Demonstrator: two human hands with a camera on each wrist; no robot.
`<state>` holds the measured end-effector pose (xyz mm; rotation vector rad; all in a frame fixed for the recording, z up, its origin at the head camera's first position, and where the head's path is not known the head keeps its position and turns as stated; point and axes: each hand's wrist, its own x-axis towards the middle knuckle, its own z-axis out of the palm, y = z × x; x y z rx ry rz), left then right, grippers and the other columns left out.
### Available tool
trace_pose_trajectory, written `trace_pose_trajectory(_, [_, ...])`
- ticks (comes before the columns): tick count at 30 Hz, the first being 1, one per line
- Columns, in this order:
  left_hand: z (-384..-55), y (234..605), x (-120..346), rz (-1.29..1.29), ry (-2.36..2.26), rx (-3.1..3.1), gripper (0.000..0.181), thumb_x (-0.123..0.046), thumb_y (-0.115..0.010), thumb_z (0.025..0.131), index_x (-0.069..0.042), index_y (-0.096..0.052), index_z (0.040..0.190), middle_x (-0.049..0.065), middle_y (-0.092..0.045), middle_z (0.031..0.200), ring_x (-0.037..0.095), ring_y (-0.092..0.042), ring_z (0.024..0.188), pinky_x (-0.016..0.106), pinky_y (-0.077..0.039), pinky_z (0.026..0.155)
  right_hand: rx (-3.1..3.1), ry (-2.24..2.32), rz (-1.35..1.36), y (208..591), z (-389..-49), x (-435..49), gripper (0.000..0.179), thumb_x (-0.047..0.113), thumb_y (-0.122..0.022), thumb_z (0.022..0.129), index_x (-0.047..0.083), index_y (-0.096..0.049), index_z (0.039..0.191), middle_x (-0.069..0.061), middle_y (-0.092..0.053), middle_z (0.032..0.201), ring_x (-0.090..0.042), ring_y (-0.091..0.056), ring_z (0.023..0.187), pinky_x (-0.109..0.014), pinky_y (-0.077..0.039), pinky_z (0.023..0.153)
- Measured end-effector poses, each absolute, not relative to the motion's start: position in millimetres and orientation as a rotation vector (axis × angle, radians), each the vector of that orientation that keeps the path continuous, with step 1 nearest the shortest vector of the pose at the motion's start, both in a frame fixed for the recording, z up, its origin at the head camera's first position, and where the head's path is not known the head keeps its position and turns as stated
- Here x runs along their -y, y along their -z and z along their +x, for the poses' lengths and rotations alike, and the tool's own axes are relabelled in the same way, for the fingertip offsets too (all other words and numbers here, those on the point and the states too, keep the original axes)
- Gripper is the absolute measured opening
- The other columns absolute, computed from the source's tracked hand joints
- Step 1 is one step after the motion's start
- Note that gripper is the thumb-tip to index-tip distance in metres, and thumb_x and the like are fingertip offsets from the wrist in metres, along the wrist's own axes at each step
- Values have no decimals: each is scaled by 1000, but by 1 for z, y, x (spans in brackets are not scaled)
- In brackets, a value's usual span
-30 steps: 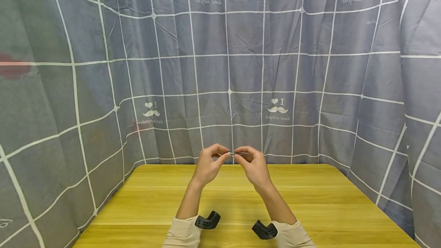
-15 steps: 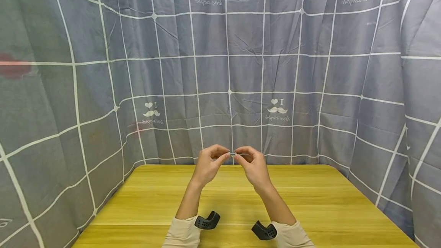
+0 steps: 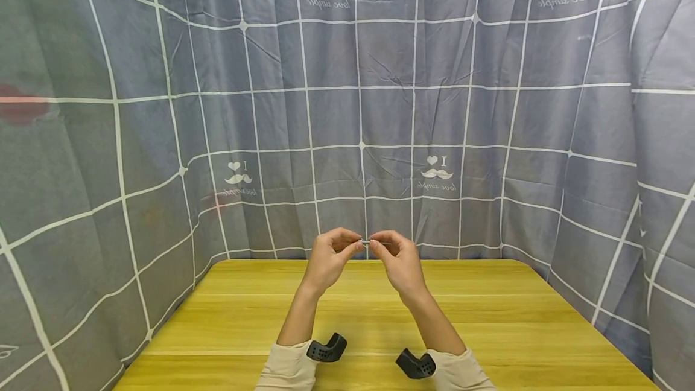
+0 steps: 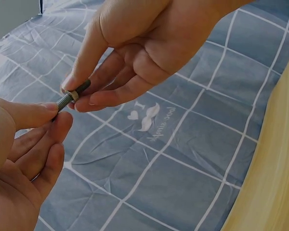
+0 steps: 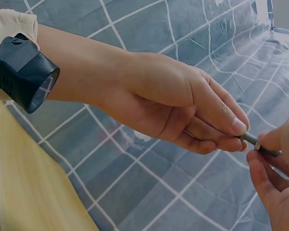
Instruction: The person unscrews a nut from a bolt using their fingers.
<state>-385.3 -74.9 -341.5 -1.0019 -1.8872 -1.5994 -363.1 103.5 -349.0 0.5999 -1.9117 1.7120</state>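
Observation:
Between both hands, raised at the far edge of the table, is a metal bolt (image 4: 63,102) with a threaded shaft. A nut (image 4: 75,95) sits partway along that shaft. My left hand (image 3: 327,259) pinches one end of the bolt between thumb and fingertips, which cover that end. From the other side, my right hand (image 3: 404,263) has its thumb and fingertips pinched at the nut. A dark stretch of the bolt shows past the nut in the left wrist view, beside the right fingers. Seen from the right wrist, the nut (image 5: 257,144) lies right at the right thumb.
A yellow wood-grain table (image 3: 347,312) stretches beneath the forearms. Grey curtains (image 3: 388,113) with white grid lines hang behind it and at both sides. Each wrist carries a black camera mount, the left one (image 3: 327,349) and the right one (image 3: 416,364), over beige sleeves.
The right thumb tip has shifted slightly upward at the bolt. Both arms and the left hand stay in nearly the same place.

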Motion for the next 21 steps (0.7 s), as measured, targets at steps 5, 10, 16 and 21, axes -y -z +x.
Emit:
trace_pose_trajectory(5, [-384,340,75,-1001,1610,1896,9,0,-72,96,4,-75,104,16,-75,97,32,-75,91,34,-59,83,1882,-1735,627,348,-363,-103,22,3,-71,98,1,-70,120,-13,-69,119,-30,-69,108,-36,-56,89])
trace_pose_trajectory(10, [-385,341,75,-1006,1624,1896,10,-1,-72,96,6,-74,104,18,-75,97,32,-75,92,33,-59,83,1906,-1737,587,348,-363,-103,21,12,-70,101,1,-71,119,-11,-69,116,-33,-69,104,-40,-55,89])
trace_pose_trajectory(16, [-385,341,75,-998,1635,1889,8,-1,-73,96,3,-75,103,15,-75,98,30,-75,94,35,-59,84,1907,-1727,619,348,-364,-103,15,6,-70,100,-1,-73,112,-12,-71,108,-37,-69,104,-35,-55,87])
trace_pose_trajectory(21, [-384,341,75,-978,1646,1909,6,-2,-74,96,0,-75,101,11,-75,97,25,-75,94,35,-59,84,1905,-1744,593,349,-364,-103,22,6,-71,99,2,-70,120,-11,-69,119,-33,-69,108,-37,-55,89])
